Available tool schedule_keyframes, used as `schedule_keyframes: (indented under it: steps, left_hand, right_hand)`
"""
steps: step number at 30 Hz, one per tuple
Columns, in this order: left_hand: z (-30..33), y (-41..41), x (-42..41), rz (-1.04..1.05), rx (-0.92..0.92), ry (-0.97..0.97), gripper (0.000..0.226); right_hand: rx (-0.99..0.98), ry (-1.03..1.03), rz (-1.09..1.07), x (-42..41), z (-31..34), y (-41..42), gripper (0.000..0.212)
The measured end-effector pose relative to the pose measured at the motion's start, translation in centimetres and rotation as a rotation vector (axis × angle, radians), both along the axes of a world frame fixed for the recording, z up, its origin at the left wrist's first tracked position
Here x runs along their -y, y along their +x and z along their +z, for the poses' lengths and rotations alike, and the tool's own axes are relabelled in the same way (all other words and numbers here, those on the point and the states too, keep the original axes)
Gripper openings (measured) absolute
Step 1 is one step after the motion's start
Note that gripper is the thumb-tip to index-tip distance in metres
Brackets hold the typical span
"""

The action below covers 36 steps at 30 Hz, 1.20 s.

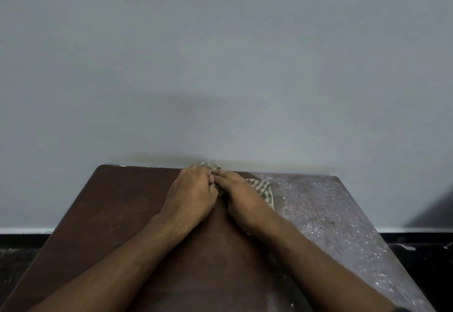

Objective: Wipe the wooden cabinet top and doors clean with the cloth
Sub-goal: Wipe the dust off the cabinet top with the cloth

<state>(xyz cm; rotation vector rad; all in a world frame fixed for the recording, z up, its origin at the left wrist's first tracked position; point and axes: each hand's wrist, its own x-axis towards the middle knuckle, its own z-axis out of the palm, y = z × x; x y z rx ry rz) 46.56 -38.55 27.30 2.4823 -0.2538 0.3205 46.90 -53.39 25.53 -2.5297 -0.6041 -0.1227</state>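
Observation:
The wooden cabinet top (103, 213) is dark brown on its left and middle, while its right part (331, 213) is grey with dust and white specks. A striped green and white cloth (263, 188) lies at the far edge, by the wall. My left hand (191, 196) and my right hand (241, 200) press down on the cloth side by side, fingers bent over it. Most of the cloth is hidden under both hands. The cabinet doors are out of view.
A plain grey wall (220, 66) rises directly behind the cabinet. Dark floor (421, 262) shows on both sides, with a white skirting strip (24, 230) at the wall's foot. Small white debris lies on the floor at the right.

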Motion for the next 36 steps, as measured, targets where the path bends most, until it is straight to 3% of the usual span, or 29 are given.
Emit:
schedule_keyframes:
  steps: [4,7,13,16,20,25,31,36]
  left_hand:
    - [0.2,-0.5,-0.6,-0.017,-0.026,0.01,0.008]
    - [0.3,-0.9,-0.4,-0.021,-0.035,-0.012,0.009]
    - [0.7,-0.9,2.1,0.002,0.0,0.002,0.006]
    - [0.4,-1.5,1.5,-0.018,0.005,0.019,0.011]
    - [-0.1,-2.6,0.9,-0.018,-0.017,0.027,0.011]
    - [-0.3,-3.2,2.0,0.011,0.019,0.083,0.015]
    - [0.3,-4.5,1.3,-0.015,-0.025,0.044,0.005]
    - [0.2,-6.2,0.7,-0.01,0.034,-0.008,0.008]
  right_hand:
    - [0.002,-0.056,-0.111,3.4,-0.2,1.1,0.07]
    - [0.035,-0.018,-0.251,3.3,0.1,1.2,0.059]
    - [-0.03,0.063,-0.006,0.8,0.5,-0.6,0.048]
    - [-0.024,0.014,-0.112,3.6,0.8,0.0,0.065]
    - [-0.008,0.038,-0.286,4.1,0.8,0.4,0.06]
    - [0.005,0.057,0.014,1.8,-0.8,-3.7,0.046]
    - [-0.03,-0.035,-0.163,4.0,-0.3,-0.7,0.064]
    - [-0.063,0.023,0.026,3.3,0.5,-6.8,0.05]
